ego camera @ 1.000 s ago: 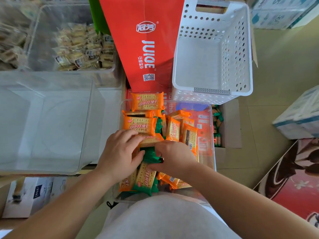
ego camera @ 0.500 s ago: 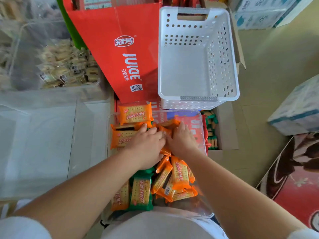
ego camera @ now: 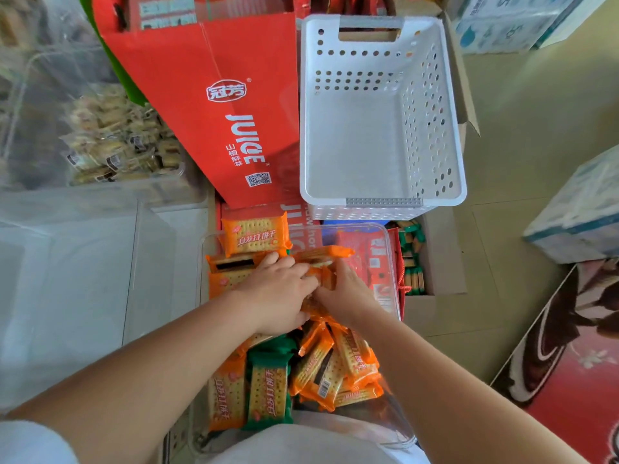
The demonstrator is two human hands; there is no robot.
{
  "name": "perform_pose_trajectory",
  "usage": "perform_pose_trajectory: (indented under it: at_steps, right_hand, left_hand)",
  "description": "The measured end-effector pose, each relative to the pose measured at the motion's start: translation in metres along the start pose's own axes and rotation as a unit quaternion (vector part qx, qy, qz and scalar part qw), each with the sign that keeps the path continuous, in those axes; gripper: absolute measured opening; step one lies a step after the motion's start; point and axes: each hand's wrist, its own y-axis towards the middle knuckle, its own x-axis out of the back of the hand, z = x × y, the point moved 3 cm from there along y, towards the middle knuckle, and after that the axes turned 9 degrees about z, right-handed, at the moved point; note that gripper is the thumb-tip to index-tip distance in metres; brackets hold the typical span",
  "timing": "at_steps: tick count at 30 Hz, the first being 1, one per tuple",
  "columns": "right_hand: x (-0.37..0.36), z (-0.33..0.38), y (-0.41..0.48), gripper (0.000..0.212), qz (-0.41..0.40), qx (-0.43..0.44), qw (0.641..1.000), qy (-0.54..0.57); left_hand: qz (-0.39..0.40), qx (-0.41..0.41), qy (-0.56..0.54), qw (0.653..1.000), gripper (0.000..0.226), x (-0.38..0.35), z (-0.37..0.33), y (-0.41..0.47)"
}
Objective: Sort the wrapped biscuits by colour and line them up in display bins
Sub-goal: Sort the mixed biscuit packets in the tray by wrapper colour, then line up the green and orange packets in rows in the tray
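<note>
- Head view: bin (ego camera: 202,279) holds mixed packs, with green packs (ego camera: 268,386) at the near end.
- Left hand (ego camera: 278,293) lies over the orange packs (ego camera: 227,281) at the far end; can't tell if it grips.
- Right hand (ego camera: 348,293) presses them, fingers straight.
- Best done: squeeze evenly and square the row against the far wall.

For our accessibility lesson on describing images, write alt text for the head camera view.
A person's left hand and right hand meet over orange biscuit packs in a clear bin, green packs lying nearer the body. Beyond stand a white perforated basket and a red juice carton.
</note>
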Motion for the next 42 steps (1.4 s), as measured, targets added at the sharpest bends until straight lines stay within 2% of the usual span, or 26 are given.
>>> perform_pose_trajectory:
  at_steps: [4,8,11,15,19,24,28,31,32,35,38,42]
  right_hand:
    - [0.001,0.004,0.002,0.086,0.009,-0.019,1.000,-0.017]
    - [0.000,0.001,0.003,0.087,0.021,-0.037,0.997,-0.060]
    - [0.001,0.002,0.004,0.090,0.047,-0.033,0.996,-0.070]
    - [0.000,0.000,0.004,0.097,0.058,-0.055,0.994,-0.070]
    - [0.001,0.000,-0.006,0.079,0.051,-0.047,0.990,-0.125]
    - [0.000,-0.004,-0.026,0.075,0.043,-0.005,0.985,-0.168]
    - [0.002,0.001,-0.047,0.073,0.022,0.036,0.982,-0.182]
    - [0.006,0.004,-0.064,0.063,0.012,0.062,0.976,-0.207]
    - [0.006,0.005,-0.069,0.061,0.022,0.065,0.972,-0.226]
    - [0.006,0.007,-0.076,0.064,0.059,0.068,0.962,-0.258]
    - [0.008,0.009,-0.082,0.054,0.115,0.068,0.958,-0.253]
    - [0.013,0.010,-0.091,0.076,0.132,0.081,0.942,-0.298]
  left_hand:
    - [-0.026,0.010,-0.040,0.999,0.055,0.001,0.000,0.000]
    - [-0.047,0.038,-0.047,0.997,0.075,0.000,-0.004,-0.001]
    - [-0.037,0.063,-0.018,0.997,0.081,-0.006,-0.004,-0.001]
    - [-0.044,0.056,-0.008,0.997,0.084,-0.014,-0.004,0.001]
    - [-0.044,0.046,-0.016,0.998,0.090,-0.013,-0.005,0.001]
    - [-0.048,0.043,-0.058,0.996,0.078,-0.007,-0.009,0.000]
    - [-0.085,0.038,-0.112,0.989,0.065,-0.004,-0.009,-0.007]
    - [-0.124,0.015,-0.185,0.975,0.036,-0.004,-0.008,-0.014]
    - [-0.130,0.012,-0.216,0.968,0.033,-0.004,-0.007,-0.017]
    - [-0.117,0.014,-0.301,0.946,0.037,-0.006,-0.003,-0.028]
    - [-0.162,0.043,-0.384,0.908,0.037,-0.003,0.003,-0.039]
    - [-0.245,0.106,-0.420,0.867,0.037,0.003,0.008,-0.046]
